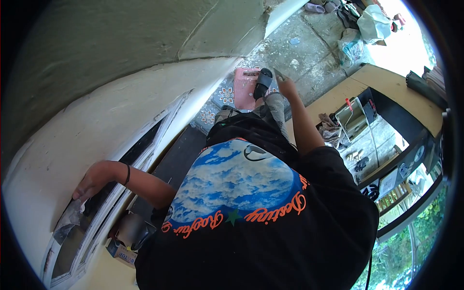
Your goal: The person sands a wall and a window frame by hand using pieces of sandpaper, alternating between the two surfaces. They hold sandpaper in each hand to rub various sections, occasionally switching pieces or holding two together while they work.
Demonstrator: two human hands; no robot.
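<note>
My left hand (92,180) is at the wall beside the window opening. Its fingers are closed on the edge of a crumpled sheet of clear plastic (71,215). My right hand (287,87) is held out in front of me, above the floor near my right foot. It is closed on a scraper (278,74), whose thin grey blade points away from me; its handle is hidden in my fingers. The white wall (116,106) rises along my left, with cracks and rough patches in its surface.
A pink plastic stool (244,92) stands by my sandalled foot (263,82). To the right is a wooden dresser (377,77) with a mirror (372,135). Plastic bags (374,24) and shoes lie at the far right. A cardboard box (121,253) is at lower left.
</note>
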